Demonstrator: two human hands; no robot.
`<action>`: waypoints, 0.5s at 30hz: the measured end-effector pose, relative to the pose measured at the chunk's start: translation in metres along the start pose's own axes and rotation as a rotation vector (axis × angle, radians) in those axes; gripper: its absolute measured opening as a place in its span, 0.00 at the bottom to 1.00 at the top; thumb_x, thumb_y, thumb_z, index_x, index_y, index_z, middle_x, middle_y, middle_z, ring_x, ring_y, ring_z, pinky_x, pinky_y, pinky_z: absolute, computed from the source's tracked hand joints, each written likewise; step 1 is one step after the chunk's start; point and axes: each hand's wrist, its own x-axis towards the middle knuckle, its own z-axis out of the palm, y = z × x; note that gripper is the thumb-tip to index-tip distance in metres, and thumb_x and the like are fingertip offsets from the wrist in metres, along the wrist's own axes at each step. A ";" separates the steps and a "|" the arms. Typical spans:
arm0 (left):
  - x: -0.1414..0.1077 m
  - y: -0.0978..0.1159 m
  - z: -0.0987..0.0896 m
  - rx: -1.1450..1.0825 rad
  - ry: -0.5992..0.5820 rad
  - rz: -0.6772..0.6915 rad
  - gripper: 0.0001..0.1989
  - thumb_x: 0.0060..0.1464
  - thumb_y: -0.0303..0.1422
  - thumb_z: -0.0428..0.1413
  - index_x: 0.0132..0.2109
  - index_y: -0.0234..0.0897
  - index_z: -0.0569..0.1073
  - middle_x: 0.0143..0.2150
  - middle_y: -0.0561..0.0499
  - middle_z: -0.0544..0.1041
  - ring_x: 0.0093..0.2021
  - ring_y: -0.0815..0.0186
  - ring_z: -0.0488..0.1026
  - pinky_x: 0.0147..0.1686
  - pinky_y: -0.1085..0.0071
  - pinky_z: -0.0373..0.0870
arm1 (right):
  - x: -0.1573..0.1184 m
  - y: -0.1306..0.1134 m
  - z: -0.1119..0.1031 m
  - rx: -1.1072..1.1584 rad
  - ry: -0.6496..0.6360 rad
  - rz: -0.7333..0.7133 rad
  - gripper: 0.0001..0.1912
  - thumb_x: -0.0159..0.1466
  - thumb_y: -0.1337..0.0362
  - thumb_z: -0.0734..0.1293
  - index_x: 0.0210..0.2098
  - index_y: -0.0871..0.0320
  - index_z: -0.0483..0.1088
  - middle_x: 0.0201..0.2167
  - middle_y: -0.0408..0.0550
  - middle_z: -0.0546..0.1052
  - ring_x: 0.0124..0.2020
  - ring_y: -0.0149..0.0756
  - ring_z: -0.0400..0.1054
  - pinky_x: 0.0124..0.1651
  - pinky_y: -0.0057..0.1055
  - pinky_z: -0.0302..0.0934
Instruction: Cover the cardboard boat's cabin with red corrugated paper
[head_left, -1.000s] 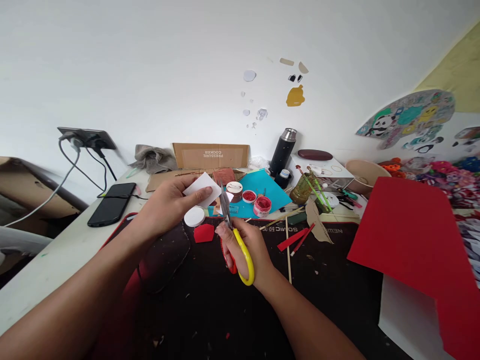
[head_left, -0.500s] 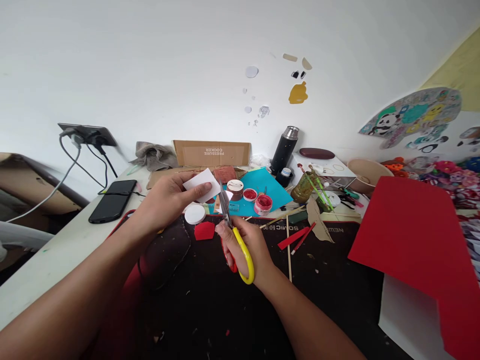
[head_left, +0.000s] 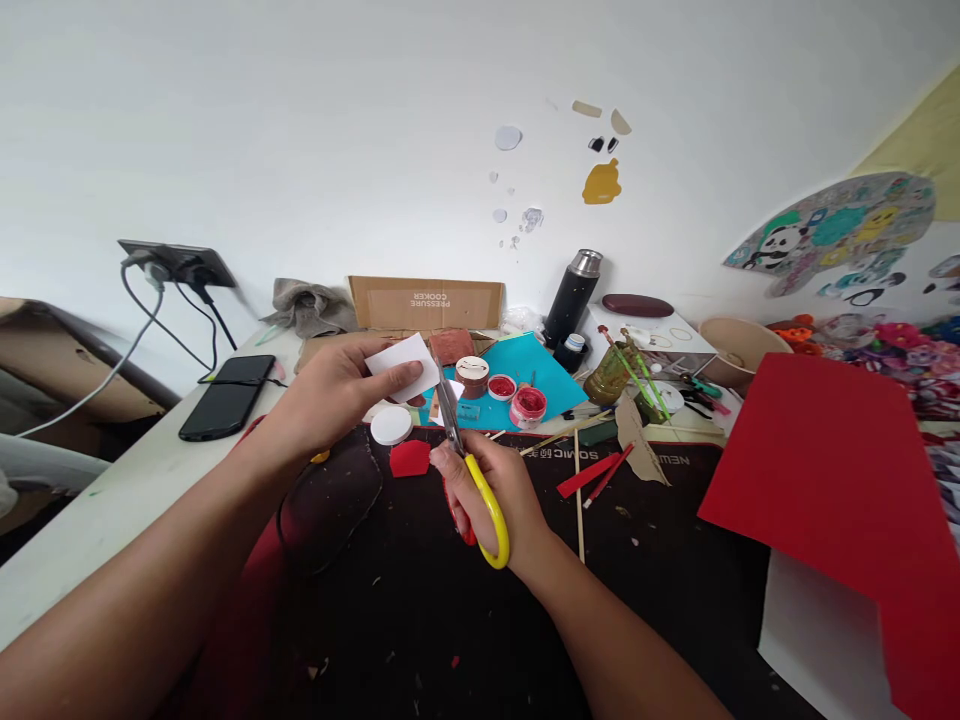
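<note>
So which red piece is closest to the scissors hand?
The small, blocky red piece on the black mat, just left of the right hand; the narrow strip and large sheet are farther right.

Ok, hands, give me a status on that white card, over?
Left hand pinching white card. Right hand gripping scissors, blades by card's right side, contact unclear. Open red paint jar nearby, right of blades.

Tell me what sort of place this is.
Likely a craft desk against a wall: scissors in the right hand, an open pot of what looks like red paint, and a large red sheet.
</note>
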 end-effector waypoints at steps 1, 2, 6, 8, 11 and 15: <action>0.000 0.000 0.000 0.007 0.001 -0.003 0.32 0.50 0.59 0.72 0.48 0.35 0.84 0.41 0.45 0.88 0.35 0.58 0.81 0.33 0.66 0.74 | 0.000 -0.001 0.000 0.001 -0.001 0.003 0.27 0.71 0.36 0.70 0.36 0.53 0.71 0.17 0.34 0.67 0.13 0.28 0.61 0.18 0.25 0.55; 0.000 0.001 0.000 0.012 0.002 -0.006 0.33 0.49 0.59 0.73 0.47 0.35 0.84 0.41 0.44 0.88 0.35 0.58 0.81 0.32 0.66 0.74 | 0.000 -0.002 0.000 0.003 -0.004 0.005 0.27 0.71 0.36 0.70 0.37 0.53 0.71 0.17 0.34 0.67 0.13 0.28 0.61 0.18 0.25 0.55; 0.000 0.003 -0.001 0.012 -0.001 -0.008 0.36 0.45 0.61 0.73 0.49 0.36 0.84 0.44 0.43 0.88 0.37 0.55 0.83 0.35 0.64 0.76 | 0.000 -0.003 0.000 0.005 -0.002 0.011 0.27 0.71 0.36 0.71 0.37 0.53 0.71 0.17 0.34 0.67 0.13 0.28 0.61 0.17 0.25 0.55; -0.001 0.003 -0.002 0.019 -0.009 -0.007 0.36 0.45 0.62 0.73 0.48 0.36 0.84 0.43 0.43 0.88 0.38 0.53 0.83 0.35 0.63 0.77 | 0.000 -0.002 0.001 0.001 0.003 0.012 0.27 0.71 0.36 0.71 0.36 0.53 0.70 0.17 0.34 0.68 0.13 0.28 0.61 0.17 0.25 0.55; 0.000 0.003 -0.002 0.041 -0.017 -0.017 0.35 0.46 0.62 0.72 0.46 0.35 0.83 0.39 0.43 0.87 0.37 0.53 0.83 0.34 0.63 0.76 | -0.001 -0.001 0.001 0.010 0.002 0.014 0.27 0.71 0.36 0.71 0.36 0.53 0.70 0.18 0.34 0.68 0.12 0.28 0.61 0.17 0.25 0.55; 0.000 0.002 -0.003 0.060 -0.022 -0.013 0.33 0.49 0.61 0.71 0.46 0.35 0.84 0.40 0.43 0.88 0.36 0.55 0.82 0.33 0.64 0.75 | -0.002 0.000 0.001 0.024 -0.004 0.020 0.27 0.71 0.36 0.71 0.36 0.53 0.70 0.17 0.34 0.67 0.13 0.28 0.60 0.17 0.25 0.55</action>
